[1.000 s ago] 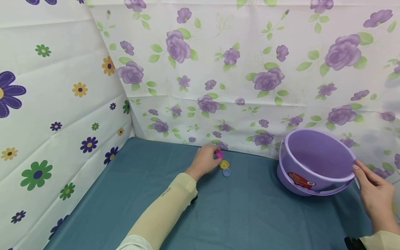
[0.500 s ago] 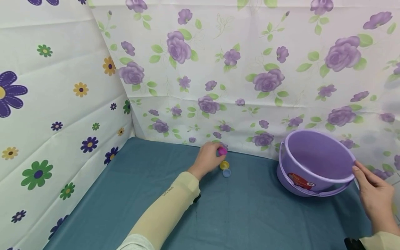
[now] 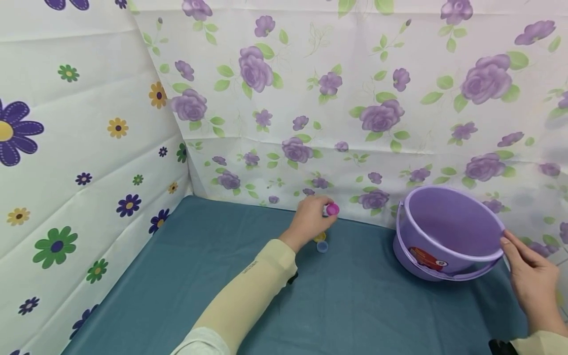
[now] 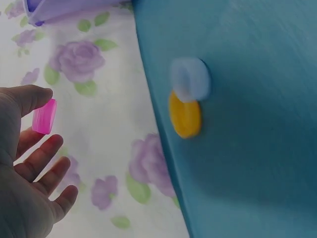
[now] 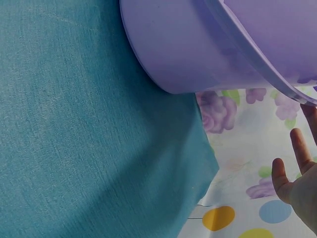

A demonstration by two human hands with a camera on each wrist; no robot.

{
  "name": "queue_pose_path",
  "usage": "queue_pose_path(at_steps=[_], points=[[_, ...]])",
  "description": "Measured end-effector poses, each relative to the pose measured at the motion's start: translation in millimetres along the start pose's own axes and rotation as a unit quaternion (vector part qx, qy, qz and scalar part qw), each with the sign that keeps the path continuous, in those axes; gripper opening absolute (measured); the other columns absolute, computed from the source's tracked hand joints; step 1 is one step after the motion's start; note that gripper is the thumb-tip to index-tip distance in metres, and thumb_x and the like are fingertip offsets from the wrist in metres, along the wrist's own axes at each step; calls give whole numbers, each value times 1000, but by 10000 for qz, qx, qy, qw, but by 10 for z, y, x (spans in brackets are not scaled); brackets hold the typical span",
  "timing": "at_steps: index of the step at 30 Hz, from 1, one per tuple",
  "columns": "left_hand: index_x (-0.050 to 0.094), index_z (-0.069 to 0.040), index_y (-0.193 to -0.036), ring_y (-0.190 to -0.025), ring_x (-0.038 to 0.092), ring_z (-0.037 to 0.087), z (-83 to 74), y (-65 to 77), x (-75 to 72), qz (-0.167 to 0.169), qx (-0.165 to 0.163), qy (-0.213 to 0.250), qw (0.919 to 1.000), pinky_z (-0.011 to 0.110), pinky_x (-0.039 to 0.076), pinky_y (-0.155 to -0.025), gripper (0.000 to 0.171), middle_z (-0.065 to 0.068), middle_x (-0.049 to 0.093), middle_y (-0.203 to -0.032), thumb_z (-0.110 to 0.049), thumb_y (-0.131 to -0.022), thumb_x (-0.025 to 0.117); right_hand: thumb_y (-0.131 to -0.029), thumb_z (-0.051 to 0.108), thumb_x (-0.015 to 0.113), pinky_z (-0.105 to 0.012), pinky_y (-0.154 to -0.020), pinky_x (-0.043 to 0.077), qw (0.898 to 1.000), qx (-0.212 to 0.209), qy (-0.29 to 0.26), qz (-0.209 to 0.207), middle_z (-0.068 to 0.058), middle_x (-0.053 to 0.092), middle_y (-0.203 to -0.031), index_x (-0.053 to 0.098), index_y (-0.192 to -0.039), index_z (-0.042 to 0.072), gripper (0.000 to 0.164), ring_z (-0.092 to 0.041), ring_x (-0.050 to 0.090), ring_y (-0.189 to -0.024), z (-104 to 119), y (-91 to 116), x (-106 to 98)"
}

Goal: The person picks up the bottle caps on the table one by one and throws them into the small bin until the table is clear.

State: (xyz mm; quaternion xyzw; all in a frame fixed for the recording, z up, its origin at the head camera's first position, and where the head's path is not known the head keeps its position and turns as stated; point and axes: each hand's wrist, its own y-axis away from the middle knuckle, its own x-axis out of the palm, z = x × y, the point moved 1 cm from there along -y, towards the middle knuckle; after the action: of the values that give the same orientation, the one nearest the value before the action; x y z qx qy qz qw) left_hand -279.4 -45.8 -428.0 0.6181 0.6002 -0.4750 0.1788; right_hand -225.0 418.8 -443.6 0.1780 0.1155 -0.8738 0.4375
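My left hand [image 3: 312,218] pinches a small pink bottle cap [image 3: 333,209] between thumb and forefinger. In the left wrist view the pink cap [image 4: 44,117] stands on edge in that pinch, while the other fingers spread apart. A yellow cap [image 4: 185,116] and a pale blue cap [image 4: 190,79] lie touching on the cloth below; in the head view the yellow one [image 3: 319,237] is partly behind the hand. On the right, my right hand [image 3: 532,271] grips the rim of a purple bucket [image 3: 426,231], which leans with its mouth towards me. The bucket's inside bottom is hidden.
A dark teal cloth [image 3: 355,301] covers the table. White sheeting with purple roses [image 3: 297,150] rises along the back edge, and a flower-printed sheet [image 3: 102,148] walls the left side. The bucket's handle [image 3: 470,274] hangs down its front.
My left hand has lifted the pink cap and moved right and slightly away, now partly covering the yellow cap. The right hand and bucket have stayed almost still.
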Motion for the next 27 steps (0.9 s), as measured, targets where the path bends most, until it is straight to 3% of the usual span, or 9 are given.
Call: queue_pose_path(at_steps=[10, 15, 22, 27], points=[[65, -24, -110, -105, 56, 12, -377, -150, -11, -262, 400, 21, 9989, 35, 43, -97, 28, -9, 65, -106, -38, -86, 64, -86, 47, 59, 3, -89, 33, 9992, 48, 109, 373, 24, 46, -135, 54, -127, 40, 42, 8, 37, -128, -4, 41, 50], [66, -23, -105, -102, 57, 10, -589, -240, -14, -367, 644, 11, 9973, 31, 42, -97, 25, -11, 66, -101, -39, -86, 63, -86, 47, 58, 3, -88, 33, 9994, 1, 84, 327, 24, 47, -134, 55, -127, 40, 42, 8, 39, -127, 10, 28, 40], [65, -23, -111, -102, 56, 8, -905, -342, 37, -456, 887, 61, 9950, 26, 42, -95, 32, -11, 66, -107, -40, -85, 64, -87, 46, 58, 4, -85, 34, 9995, -97, 159, 263, 22, 48, -134, 55, -126, 39, 40, 8, 41, -126, 20, 20, -2], [65, -26, -107, -101, 53, 4, -1117, -405, 125, -341, 971, 127, 9946, 22, 39, -95, 27, -15, 64, -104, -42, -85, 64, -86, 47, 58, 3, -87, 34, 9995, -14, 186, 263, 22, 48, -134, 55, -126, 40, 41, 8, 40, -126, 10, 31, -29]])
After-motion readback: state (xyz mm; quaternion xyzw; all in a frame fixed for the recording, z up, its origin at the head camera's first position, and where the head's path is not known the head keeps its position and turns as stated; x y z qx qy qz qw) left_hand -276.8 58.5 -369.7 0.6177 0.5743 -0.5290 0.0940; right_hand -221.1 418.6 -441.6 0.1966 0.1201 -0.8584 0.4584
